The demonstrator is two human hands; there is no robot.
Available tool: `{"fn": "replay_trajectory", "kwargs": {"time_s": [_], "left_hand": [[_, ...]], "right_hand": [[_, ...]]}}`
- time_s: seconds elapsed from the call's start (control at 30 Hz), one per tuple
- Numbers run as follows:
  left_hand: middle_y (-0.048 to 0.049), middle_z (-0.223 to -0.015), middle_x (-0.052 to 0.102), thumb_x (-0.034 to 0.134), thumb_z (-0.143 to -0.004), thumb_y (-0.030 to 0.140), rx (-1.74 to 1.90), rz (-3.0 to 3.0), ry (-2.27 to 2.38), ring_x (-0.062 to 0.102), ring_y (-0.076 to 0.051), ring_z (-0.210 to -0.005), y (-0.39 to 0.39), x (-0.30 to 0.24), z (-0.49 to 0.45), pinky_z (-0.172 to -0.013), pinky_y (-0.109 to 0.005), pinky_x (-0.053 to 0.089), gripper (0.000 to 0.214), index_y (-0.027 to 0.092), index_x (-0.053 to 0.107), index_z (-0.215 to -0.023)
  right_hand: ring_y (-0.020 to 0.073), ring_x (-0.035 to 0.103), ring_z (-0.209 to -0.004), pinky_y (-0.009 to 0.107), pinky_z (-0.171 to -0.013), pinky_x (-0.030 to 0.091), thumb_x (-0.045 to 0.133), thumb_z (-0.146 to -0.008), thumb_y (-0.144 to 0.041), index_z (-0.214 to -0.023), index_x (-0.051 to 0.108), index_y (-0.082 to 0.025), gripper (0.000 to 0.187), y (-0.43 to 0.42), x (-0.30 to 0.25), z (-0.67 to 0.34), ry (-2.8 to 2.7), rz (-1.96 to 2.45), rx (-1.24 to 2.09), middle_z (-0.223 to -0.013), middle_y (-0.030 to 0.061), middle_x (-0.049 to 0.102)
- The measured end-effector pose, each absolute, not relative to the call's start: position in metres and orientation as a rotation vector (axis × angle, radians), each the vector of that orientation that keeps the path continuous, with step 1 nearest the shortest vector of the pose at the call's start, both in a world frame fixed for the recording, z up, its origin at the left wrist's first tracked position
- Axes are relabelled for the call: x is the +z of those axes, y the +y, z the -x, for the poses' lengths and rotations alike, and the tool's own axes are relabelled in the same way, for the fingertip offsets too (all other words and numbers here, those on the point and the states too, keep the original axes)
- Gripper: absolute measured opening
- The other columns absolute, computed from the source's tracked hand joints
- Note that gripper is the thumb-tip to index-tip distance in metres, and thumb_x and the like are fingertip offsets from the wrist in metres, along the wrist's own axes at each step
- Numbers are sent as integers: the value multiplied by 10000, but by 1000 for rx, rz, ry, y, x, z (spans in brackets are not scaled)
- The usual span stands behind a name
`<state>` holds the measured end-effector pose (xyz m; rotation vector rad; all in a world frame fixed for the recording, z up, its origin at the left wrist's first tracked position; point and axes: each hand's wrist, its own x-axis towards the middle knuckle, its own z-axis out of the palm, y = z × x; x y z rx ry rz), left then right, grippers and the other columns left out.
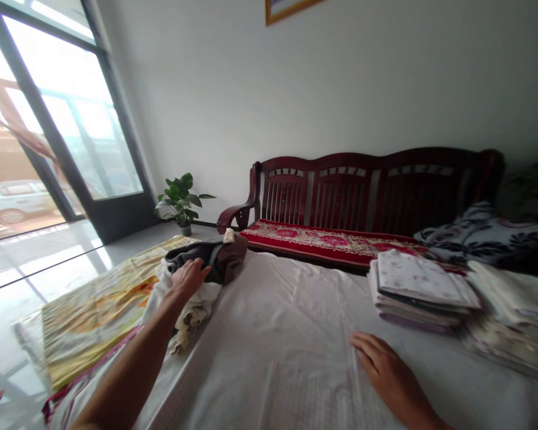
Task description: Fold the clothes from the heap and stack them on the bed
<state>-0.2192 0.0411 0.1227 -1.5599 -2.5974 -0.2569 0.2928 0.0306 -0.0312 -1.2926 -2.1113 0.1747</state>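
Note:
My left hand (189, 277) reaches onto a loose heap of clothes, its fingers curled into a dark grey garment (214, 255). A brown cloth (231, 260) lies against that garment on its right. Below the hand, a cream ruffled piece (189, 322) spills out beside some white cloth (208, 295). My right hand (382, 365) is at the white sheet (296, 334), fingers stretched out and holding nothing. Beyond it sits a stack of folded clothes (424, 286), with a white patterned piece on top.
Another folded stack (517, 304) stands at the right edge, slightly blurred. A yellow floral cloth (98, 310) covers the left side. Behind are a dark red wooden bench (363, 197) with a red floral cover, a patterned cushion (479, 233) and a potted plant (182, 203). A glass door (78, 125) is at left.

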Motion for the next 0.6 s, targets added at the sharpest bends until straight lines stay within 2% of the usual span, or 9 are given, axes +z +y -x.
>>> {"fn": "replay_trajectory", "kwargs": {"time_s": [0.1,0.23,0.33,0.5,0.6], "left_hand": [[-201,-1303,634,482,-920,526,-365,1486,-2714,656,-347,-1117,67,114,206,-832,-400,503,523,181,584,-1299],[-218,-1155,710,610,-846,427,-436,1384,-2866,680,-341,-1070,81,100,198,-788,-356,500,400,122,668,-1098],[-207,-1160,715,531,-886,379,-566,1280,-2861,685,-327,-1060,79,98,195,-776,-348,497,341,134,670,-1077],[-175,-1166,705,277,-991,418,-810,1098,-2726,674,-318,-1056,66,122,188,-799,-377,495,467,173,576,-1251],[-143,-1112,709,262,-1001,416,-1018,1107,-2489,655,-300,-1056,50,141,171,-846,-362,479,443,178,576,-1203]], "right_hand": [[258,668,-1121,464,-1017,532,436,-904,-327,-1067,747,-249,360,30,-30,-292,-2103,1300,179,-1188,86,728],[254,675,-1113,454,-1007,541,438,-901,-329,-1066,746,-257,356,29,-29,-292,-2101,1300,169,-1183,78,731],[256,678,-1108,455,-1006,543,443,-897,-329,-1055,749,-261,351,29,-30,-292,-2099,1294,161,-1178,77,734],[258,676,-1115,456,-1019,536,446,-889,-342,-1057,755,-257,362,30,-29,-292,-2106,1306,185,-1180,76,734],[266,668,-1130,478,-1036,520,437,-892,-357,-1052,760,-257,374,29,-27,-292,-2112,1320,238,-1188,75,731]]}}
